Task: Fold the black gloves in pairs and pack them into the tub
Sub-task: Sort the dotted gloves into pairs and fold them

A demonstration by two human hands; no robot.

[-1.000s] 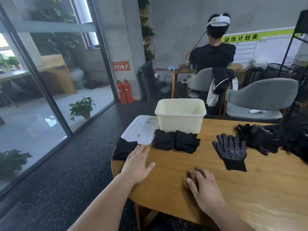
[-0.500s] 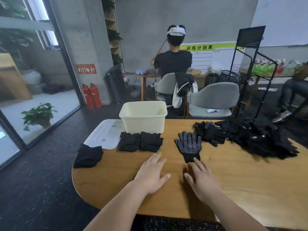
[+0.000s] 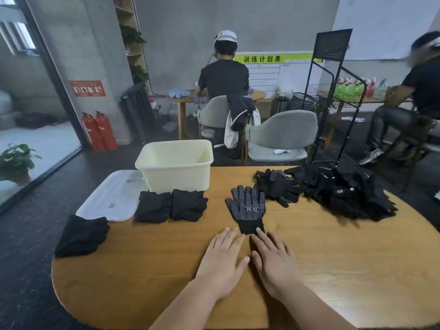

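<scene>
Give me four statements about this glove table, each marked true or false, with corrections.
1. The lid sits on the tub. False: it lies beside the tub, to its left.
2. The left hand and right hand hold nothing. True.
3. A dotted glove lies flat just beyond the hands. True.
4. The loose glove pile is left of the tub. False: it is to the right.

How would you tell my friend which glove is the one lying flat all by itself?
On the round wooden table, find the cream tub at the far edge. Right of it lies one glove. Unlike the folded bundles and the tangled heap, it is spread flat alone, dotted side up.
</scene>
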